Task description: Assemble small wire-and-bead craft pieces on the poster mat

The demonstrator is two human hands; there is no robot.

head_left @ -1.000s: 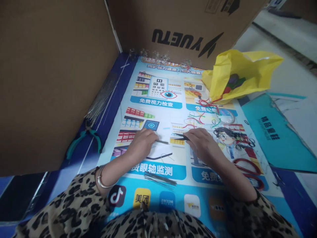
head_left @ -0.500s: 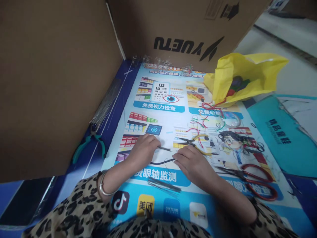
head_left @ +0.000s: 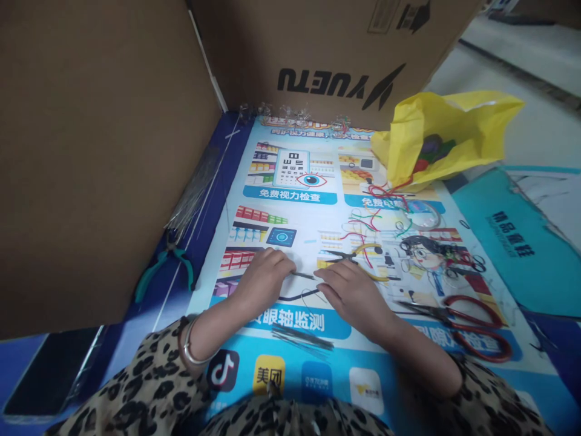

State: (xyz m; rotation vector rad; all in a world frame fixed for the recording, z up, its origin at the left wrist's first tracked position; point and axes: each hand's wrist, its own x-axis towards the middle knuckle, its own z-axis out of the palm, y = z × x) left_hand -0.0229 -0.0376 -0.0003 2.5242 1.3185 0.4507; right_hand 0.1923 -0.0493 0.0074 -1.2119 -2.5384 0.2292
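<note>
My left hand is closed in a pinch on a short, thin dark wire bundle, which sticks out to the right from the fingertips. Opposite it, my right hand has its fingers pressed together at the bundle's free end. A fine curved wire hangs by the right fingertips; its upper end is hidden. Below the hands, a loose pile of short dark wires lies on the printed poster. Just beyond the right hand rest yellow-handled pliers.
Red-handled scissors lie right, teal-handled pliers left beside long wires. Red and green wires lie near a yellow bag. Cardboard walls the left and back. A dark phone sits at lower left.
My right hand has shifted slightly up and left, bringing its fingertips to the end of the wire bundle. The left hand stays almost where it was, still pinching the bundle.
</note>
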